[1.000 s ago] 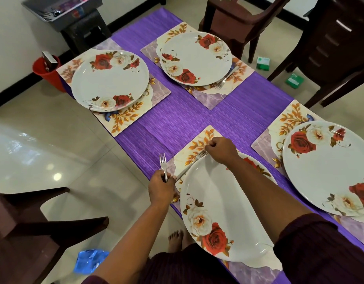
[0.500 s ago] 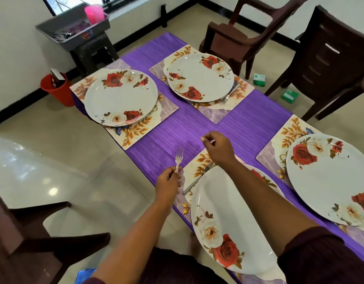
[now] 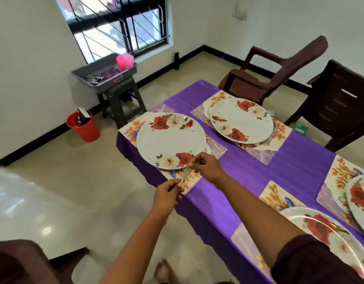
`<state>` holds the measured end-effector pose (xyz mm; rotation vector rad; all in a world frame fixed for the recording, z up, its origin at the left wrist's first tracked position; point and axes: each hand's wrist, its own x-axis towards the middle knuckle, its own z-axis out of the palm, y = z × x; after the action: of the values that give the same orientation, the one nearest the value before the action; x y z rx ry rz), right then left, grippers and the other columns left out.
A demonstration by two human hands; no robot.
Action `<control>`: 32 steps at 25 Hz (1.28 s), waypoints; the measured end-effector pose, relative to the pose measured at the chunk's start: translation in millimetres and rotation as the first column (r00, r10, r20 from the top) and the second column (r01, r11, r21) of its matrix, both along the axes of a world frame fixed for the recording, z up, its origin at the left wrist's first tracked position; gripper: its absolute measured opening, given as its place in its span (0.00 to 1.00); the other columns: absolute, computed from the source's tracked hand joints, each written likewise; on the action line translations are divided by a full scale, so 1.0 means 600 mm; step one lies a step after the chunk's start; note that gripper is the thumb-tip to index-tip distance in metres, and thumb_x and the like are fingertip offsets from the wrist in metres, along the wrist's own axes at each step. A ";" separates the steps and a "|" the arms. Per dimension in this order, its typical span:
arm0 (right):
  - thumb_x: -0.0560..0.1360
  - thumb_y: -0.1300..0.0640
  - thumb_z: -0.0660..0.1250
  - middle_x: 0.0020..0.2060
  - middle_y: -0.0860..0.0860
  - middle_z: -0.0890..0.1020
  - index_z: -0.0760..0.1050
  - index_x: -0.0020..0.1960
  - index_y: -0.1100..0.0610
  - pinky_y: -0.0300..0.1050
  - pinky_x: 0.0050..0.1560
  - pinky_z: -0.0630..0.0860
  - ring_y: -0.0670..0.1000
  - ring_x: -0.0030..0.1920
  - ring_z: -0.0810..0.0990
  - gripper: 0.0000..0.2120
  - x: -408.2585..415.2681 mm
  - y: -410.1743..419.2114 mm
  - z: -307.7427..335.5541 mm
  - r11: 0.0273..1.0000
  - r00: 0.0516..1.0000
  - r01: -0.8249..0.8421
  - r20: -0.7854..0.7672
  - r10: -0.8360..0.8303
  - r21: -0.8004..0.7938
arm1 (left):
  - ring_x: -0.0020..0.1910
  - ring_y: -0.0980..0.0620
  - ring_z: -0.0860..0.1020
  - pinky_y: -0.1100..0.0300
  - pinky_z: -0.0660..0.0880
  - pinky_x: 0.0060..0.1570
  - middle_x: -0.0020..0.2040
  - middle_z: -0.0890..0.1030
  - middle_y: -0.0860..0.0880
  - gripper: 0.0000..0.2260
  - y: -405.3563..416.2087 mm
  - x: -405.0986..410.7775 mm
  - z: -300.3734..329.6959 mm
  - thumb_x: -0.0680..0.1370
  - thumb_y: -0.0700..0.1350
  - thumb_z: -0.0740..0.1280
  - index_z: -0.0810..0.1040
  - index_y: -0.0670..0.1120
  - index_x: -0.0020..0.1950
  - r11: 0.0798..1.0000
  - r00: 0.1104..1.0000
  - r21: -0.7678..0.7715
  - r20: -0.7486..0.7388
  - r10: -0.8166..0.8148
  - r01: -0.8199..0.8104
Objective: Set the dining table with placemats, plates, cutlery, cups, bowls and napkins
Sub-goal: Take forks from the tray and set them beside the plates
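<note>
Holding a fork (image 3: 185, 174) by its handle, the left hand (image 3: 167, 194) meets the right hand (image 3: 205, 166), pinching its prongs beside a plate (image 3: 170, 140).

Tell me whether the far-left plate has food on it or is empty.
Empty. The far-left plate shows only its printed roses on a bare white face; the fork is in the hands, left hand and right hand, not on it.

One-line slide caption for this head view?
Both hands, left and right, hold a fork beside the near-left plate on the purple table.
</note>
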<state>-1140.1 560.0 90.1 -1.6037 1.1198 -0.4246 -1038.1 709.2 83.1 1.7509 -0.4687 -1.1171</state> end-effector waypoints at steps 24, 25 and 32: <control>0.73 0.60 0.72 0.34 0.48 0.79 0.79 0.42 0.56 0.39 0.35 0.70 0.48 0.37 0.76 0.02 0.517 -0.346 -0.060 0.988 0.967 0.010 -0.251 -0.049 -0.155 | 0.38 0.47 0.81 0.49 0.80 0.45 0.41 0.84 0.43 0.12 -0.268 0.547 -0.072 0.73 0.31 0.67 0.83 0.47 0.42 0.972 0.978 0.123 0.085 0.192 -0.202; 0.73 0.60 0.71 0.33 0.48 0.78 0.79 0.42 0.58 0.39 0.33 0.68 0.48 0.36 0.75 0.03 0.519 -0.355 -0.067 0.989 0.957 0.008 -0.285 -0.050 -0.146 | 0.37 0.48 0.80 0.50 0.80 0.45 0.41 0.84 0.42 0.12 -0.277 0.551 -0.078 0.74 0.30 0.66 0.82 0.46 0.42 0.969 0.979 0.149 0.071 0.189 -0.197; 0.72 0.62 0.70 0.39 0.54 0.84 0.81 0.43 0.61 0.44 0.43 0.76 0.53 0.42 0.82 0.02 0.519 -0.385 -0.108 0.995 0.924 -0.020 -0.382 -0.020 -0.101 | 0.39 0.44 0.82 0.52 0.81 0.42 0.41 0.83 0.42 0.10 -0.316 0.557 -0.102 0.76 0.31 0.65 0.81 0.44 0.41 0.952 0.990 0.276 0.071 0.118 -0.134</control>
<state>-828.8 328.9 25.2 -1.8279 1.4091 -0.1712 -704.0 519.3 22.0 2.0314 -0.2339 -1.0872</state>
